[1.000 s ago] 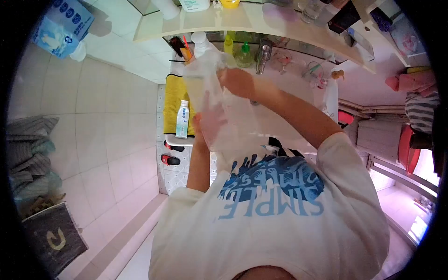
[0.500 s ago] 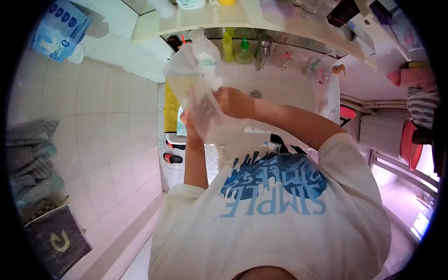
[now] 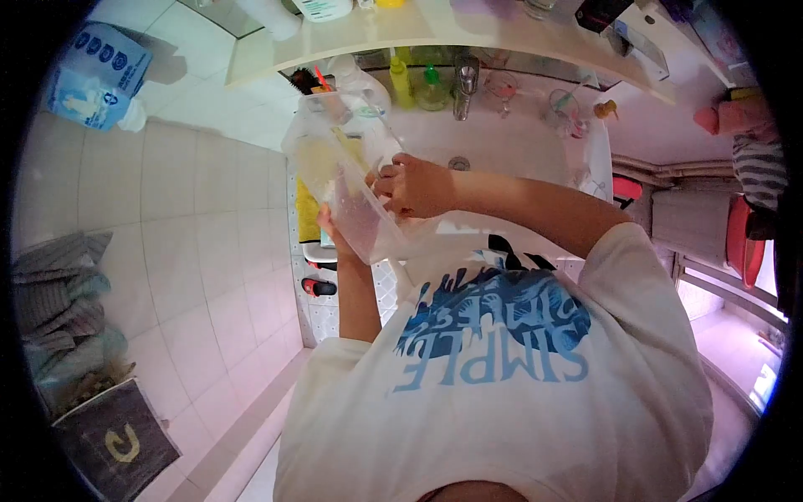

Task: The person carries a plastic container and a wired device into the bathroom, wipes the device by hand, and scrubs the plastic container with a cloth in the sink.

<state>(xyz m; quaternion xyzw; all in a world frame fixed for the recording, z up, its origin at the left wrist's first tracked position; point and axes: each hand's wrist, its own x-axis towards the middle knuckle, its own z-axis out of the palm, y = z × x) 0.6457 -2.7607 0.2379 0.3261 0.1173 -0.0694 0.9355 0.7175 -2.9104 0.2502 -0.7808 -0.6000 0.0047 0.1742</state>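
Observation:
A clear plastic container [image 3: 368,222] is tilted over the left side of the sink, its walls see-through. My left hand [image 3: 332,227] grips it from the left and below, with part of the fingers behind the plastic. My right hand [image 3: 416,184] is at the container's right side, fingers curled in against it. Whatever those fingers may hold is hidden. Beyond the container's far end stands a white bottle [image 3: 361,81], partly seen through the plastic.
The white sink [image 3: 510,142] has a chrome tap [image 3: 465,88] at the back. Beside the tap stand a yellow bottle [image 3: 401,82] and a green-topped bottle [image 3: 432,90]. A shelf [image 3: 468,35] overhangs the basin. Yellow cloth [image 3: 306,197] hangs at left.
The container has turned, so its rim and inside show more. My right hand's fingers have come more into view at its side. The whole view has shifted slightly.

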